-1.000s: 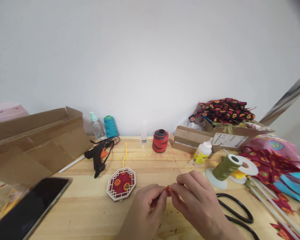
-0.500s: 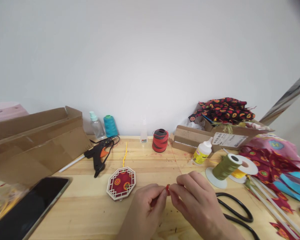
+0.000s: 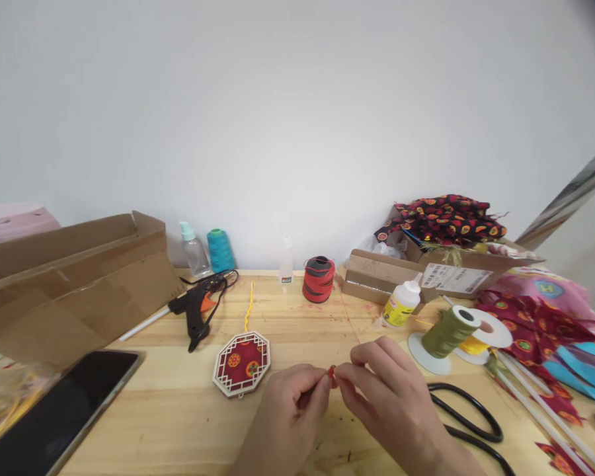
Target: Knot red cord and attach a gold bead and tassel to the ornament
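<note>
Over the wooden table's point(image 3: 168, 410) near edge, my left hand point(image 3: 287, 415) and right hand point(image 3: 396, 404) pinch a tiny red piece point(image 3: 332, 373) between fingertips, seemingly too small for a fuller grip, just right of the octagonal ornament point(image 3: 241, 363).

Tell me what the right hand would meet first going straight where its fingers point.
The right hand points leftward: first the small red piece it pinches, then likely the left hand.

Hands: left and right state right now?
Left hand: closed, pinching the small red piece.
Right hand: closed, pinching the same small red piece.
</note>
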`<state>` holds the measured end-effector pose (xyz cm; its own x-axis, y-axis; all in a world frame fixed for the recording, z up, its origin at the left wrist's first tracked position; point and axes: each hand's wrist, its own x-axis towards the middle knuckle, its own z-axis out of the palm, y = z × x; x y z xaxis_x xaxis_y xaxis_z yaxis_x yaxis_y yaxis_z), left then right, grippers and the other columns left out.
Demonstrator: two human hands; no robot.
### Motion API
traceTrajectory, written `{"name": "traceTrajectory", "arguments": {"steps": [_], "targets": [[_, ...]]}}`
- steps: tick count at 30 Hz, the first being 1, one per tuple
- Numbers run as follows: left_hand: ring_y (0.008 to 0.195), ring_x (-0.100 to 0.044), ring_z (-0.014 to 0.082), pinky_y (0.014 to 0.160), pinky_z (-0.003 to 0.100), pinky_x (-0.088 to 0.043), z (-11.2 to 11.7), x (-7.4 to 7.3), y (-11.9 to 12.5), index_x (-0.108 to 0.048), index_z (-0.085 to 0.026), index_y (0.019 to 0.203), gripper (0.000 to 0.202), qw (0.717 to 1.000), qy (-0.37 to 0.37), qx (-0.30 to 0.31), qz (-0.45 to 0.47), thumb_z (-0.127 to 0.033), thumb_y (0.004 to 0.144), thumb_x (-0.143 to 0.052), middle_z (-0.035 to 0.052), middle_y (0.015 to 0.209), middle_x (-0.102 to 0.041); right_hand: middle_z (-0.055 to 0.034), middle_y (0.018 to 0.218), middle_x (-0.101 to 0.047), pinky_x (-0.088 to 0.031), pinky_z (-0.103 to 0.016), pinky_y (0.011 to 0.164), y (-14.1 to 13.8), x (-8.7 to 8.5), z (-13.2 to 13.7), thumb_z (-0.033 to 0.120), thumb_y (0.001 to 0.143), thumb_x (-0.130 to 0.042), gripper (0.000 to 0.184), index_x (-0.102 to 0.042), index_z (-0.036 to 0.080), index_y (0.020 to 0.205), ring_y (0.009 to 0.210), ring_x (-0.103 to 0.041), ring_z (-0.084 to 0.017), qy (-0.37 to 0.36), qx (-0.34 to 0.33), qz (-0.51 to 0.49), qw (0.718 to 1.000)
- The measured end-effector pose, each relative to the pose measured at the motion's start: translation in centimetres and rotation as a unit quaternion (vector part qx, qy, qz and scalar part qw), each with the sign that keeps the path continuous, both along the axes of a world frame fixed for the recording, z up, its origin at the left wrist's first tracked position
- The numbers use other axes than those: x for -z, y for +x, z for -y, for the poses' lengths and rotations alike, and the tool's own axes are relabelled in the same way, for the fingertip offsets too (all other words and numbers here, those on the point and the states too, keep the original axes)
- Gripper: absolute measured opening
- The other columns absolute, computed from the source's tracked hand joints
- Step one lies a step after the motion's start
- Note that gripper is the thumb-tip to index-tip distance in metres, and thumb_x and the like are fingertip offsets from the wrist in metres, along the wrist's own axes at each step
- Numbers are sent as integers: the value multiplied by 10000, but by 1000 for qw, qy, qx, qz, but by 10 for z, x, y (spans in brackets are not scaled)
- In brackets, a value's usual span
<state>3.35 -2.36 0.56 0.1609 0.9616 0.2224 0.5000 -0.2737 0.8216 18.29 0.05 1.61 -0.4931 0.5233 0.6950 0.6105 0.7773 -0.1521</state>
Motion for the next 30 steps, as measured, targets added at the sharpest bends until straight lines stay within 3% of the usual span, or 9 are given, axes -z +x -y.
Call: {"name": "traceTrajectory", "arguments": {"steps": [9,15,20,25,30], "targets": [[519,-494,111,495,184,-342,1,0,0,-570,-155,622,284,1000,16,0,-27,-211,836,-392,-17,537,-509,-40,678,-519,-361,-267,532,-1,-8,0,123,710,-555,108,-623,167,781,615,-431,-147,-38,-16,-38,998],[529,-487,124,509,210,-344,0,-1,1,-539,-161,604,312,996,20,6,-86,-219,852,-358,-7,544,-506,-21,635,-519,-334,-269,523,-3,-3,2,123,734,-538,102,-617,182,709,586,-411,-139,-23,0,-16,1000],[549,-486,130,525,218,-342,2,0,1,-545,-161,633,287,997,16,7,-71,-223,847,-365,-4,564,-504,-20,617,-508,-336,-262,512,-5,-1,3,96,710,-524,127,-599,173,643,576,-406,-135,-27,11,-35,999],[525,-428,118,501,205,-318,2,-3,3,-528,-160,580,312,998,-39,13,44,-256,834,-373,-32,527,-417,-17,634,-478,-386,-246,525,-6,-5,1,73,663,-531,110,-584,164,631,608,-457,-137,-131,-19,-124,983],[528,-339,111,478,203,-281,1,-7,3,-568,-144,610,322,979,-128,29,154,-330,809,-396,-38,534,-353,5,643,-471,-408,-240,551,-4,-8,1,70,637,-549,111,-574,173,603,624,-494,-132,-270,-38,-187,944]]}}
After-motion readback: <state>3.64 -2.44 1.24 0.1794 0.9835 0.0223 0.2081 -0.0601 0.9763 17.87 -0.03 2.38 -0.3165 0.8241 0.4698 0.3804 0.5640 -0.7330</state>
